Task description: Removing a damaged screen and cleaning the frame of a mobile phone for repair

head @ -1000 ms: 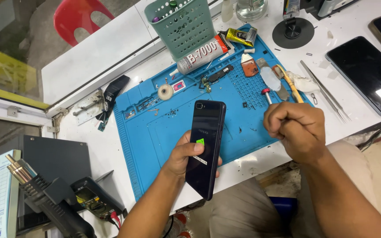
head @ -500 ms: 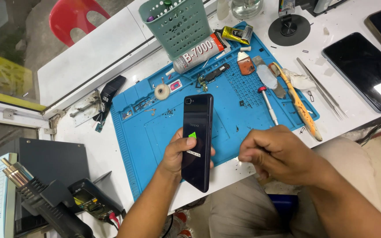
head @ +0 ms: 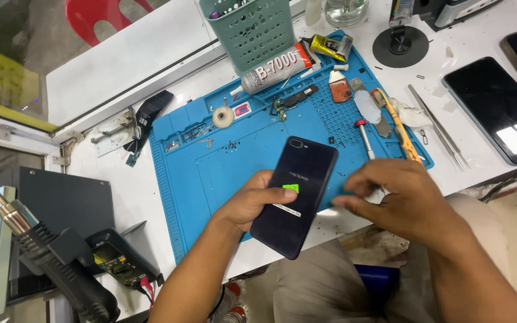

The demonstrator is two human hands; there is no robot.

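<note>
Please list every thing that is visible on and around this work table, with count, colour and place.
phone: 1, dark blue, back up, over mat's near edge
mat: 1, blue, table centre
glue tube: 1, silver, mat's far edge
basket: 1, green, behind tube
screwdriver: 1, red-capped, on mat
tweezers: 1 pair, metal, right of mat
tablet: 1, black, far right
heat gun: 1, black, lower left
left hand: holds phone
right hand: blurred, beside phone

One phone (head: 295,194); two hands (head: 252,200)
</note>
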